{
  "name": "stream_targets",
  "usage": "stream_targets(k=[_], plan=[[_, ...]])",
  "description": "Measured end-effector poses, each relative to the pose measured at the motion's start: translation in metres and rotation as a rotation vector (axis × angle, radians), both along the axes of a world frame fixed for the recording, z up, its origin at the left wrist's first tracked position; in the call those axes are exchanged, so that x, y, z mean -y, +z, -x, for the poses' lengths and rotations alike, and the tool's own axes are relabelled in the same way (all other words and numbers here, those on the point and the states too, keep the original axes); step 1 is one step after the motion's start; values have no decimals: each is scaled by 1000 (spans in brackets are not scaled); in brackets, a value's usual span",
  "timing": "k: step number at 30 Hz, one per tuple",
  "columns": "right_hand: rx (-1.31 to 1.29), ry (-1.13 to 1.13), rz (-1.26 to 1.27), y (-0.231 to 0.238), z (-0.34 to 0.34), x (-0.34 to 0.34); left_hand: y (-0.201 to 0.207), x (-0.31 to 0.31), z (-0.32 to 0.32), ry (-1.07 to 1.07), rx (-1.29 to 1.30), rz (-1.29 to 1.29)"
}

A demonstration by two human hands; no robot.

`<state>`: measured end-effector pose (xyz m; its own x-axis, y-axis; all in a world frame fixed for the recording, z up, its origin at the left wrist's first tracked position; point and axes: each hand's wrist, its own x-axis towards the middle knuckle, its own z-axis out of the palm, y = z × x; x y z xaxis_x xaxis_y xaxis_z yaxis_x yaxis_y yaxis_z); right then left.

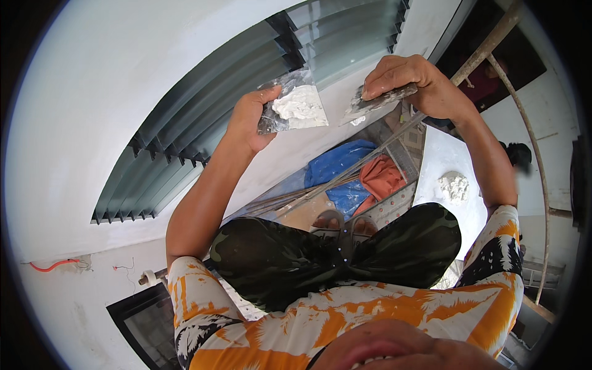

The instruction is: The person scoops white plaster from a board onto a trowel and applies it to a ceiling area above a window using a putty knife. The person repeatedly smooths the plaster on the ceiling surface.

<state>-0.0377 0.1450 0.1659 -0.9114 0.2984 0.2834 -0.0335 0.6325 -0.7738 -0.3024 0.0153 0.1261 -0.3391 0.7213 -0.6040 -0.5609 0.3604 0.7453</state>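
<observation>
My left hand [250, 117] is closed on a flat square scraper plate, thumb on its upper face. A thick heap of white putty [301, 106] lies over the plate's right part. To the right of it, my right hand [412, 83] grips a putty knife [376, 103], fingers bent over its back. White smears show on the knife's lower edge. A gap separates the two tools, which are held in front of the wall below the window. The putty knife's far face is hidden from view.
A louvred window [216, 98] with dark slats runs along the wall. Below are a blue tarp [345, 160], an orange-red cloth [381, 179] and long thin poles. A white board [435, 157] bears more putty [454, 186]. Wooden poles [493, 37] stand at right, near another person [484, 80].
</observation>
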Motion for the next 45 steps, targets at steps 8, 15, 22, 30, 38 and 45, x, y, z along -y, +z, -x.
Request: stream_targets(k=[8,15,22,30,38,45], plan=[[-121,-13,807,-59,46,-34,-10,24,12,115,-35,82],[-430,-157,1368,-80,70,-76,17,46,39,373,6,-116],[-555,-889,482,-81,118,-203,77,146,11,460,-33,-80],[-742,-1330,-216,-77,227,-240,62,250,30,822,-107,-156],[-930,-1276,-181,-66,180,-262,51,321,57,491,-828,175],[-899,-1264,-345,-91,289,-214,72,296,64,1026,-70,-22]])
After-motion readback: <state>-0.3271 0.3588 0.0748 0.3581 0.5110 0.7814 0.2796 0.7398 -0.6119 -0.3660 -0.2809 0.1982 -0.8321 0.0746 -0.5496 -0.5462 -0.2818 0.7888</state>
